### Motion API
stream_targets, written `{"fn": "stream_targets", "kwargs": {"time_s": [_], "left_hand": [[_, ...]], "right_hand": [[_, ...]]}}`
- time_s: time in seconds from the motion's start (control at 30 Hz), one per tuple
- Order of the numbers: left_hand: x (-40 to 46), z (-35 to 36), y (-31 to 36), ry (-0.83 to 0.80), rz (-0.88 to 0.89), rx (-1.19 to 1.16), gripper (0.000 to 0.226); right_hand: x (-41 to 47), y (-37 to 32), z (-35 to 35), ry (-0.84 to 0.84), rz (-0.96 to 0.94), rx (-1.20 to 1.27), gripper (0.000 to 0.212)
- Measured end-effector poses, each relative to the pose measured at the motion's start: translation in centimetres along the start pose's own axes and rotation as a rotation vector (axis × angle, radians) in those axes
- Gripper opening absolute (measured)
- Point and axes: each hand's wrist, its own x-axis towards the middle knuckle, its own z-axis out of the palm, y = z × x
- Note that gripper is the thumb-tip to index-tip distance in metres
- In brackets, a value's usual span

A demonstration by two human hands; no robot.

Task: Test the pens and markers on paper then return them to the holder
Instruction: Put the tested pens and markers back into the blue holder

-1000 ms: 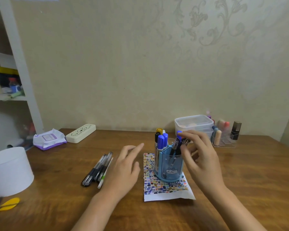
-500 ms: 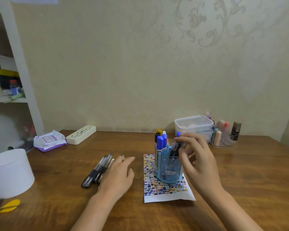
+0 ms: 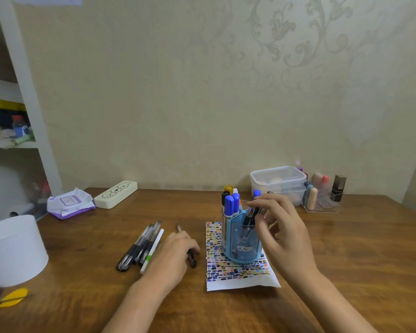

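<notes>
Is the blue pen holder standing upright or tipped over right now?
Upright. The blue pen holder stands on the paper, with markers pointing up out of it.

A home desk corner — patterned wallpaper (image 3: 298, 44), wipes pack (image 3: 69, 204), cosmetics organizer (image 3: 322, 203), cluttered shelf (image 3: 10, 131).

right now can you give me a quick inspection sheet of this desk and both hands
surface: wooden desk, patterned paper lying on it
job's things: blue pen holder stands on the paper with markers inside; loose pens lie to its left
clutter: tissue pack, white case, plastic box, cosmetics tray, yellow scissors
hands: left hand grips a dark pen; right hand pinches pens in the holder
cables: nothing seen
surroundings: papered wall, shelf at left
</notes>
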Motion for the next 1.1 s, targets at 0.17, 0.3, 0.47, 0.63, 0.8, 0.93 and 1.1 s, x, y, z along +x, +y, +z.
{"fn": "stream_targets", "kwargs": {"time_s": [0.17,0.3,0.47,0.63,0.8,0.93,1.1], "left_hand": [[-0.4,-0.5,0.7,0.041,0.045,-0.011,0.024],[-0.5,-1.0,1.6,0.147,0.102,-0.069,0.024],[-0.3,-0.8,1.9,0.263,0.305,-0.183,0.029],[-0.6,-0.7,2.9,0.317,0.4,-0.255,0.028],[-0.9,-1.0,3.4,0.357,0.414,-0.293,0.034],[-0.9,-0.8,3.3,0.363,0.389,-0.305,0.039],[-1.0,-0.8,3.6,0.269,0.322,-0.284,0.044]], "right_hand": [[0.0,0.0,0.0,0.017,-0.015,-0.008,0.03],[0.0,-0.2,0.0,0.035,-0.054,-0.01,0.031],[-0.3,-0.7,-0.1,-0.015,-0.105,0.004,0.026],[-0.6,-1.0,0.2,-0.248,-0.136,-0.061,0.02],[-0.6,-0.8,0.4,-0.296,-0.145,-0.064,0.019],[-0.6,-0.7,0.6,-0.304,-0.13,0.019,0.012],[0.3,-0.6,-0.4,-0.046,-0.067,0.116,0.011]]}}
